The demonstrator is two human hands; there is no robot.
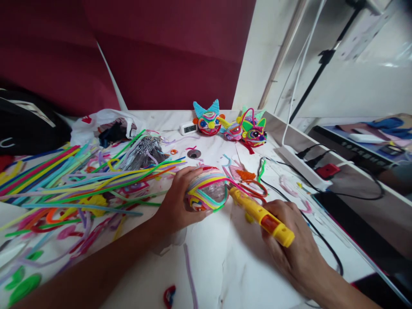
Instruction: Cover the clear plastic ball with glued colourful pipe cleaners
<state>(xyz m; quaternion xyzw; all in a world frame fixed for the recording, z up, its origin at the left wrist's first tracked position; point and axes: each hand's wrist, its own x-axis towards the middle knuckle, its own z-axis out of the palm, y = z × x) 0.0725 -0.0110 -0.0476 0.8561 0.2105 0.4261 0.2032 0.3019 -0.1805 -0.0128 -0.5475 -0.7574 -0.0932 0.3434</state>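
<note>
My left hand point(182, 199) is closed around a see-through ball point(216, 193) partly wrapped in rainbow-coloured pipe cleaners. In my right hand point(286, 231) is a yellow hot glue gun point(255, 210), its trigger side hidden by my fingers. The gun's nozzle points left and is at the ball's right side; whether it touches cannot be made out. A pink strand runs right from the top of the ball, above the nozzle. Orange-handled scissors point(255, 189) lie just behind the glue gun.
Loose pipe cleaners point(64, 171) cover the table's left side. Finished pipe-cleaner figures point(208, 120) stand at the back beside a small white digital display point(188, 128). At right are a white power strip point(302, 167), a black cable point(322, 240) and a dark flat device point(357, 231).
</note>
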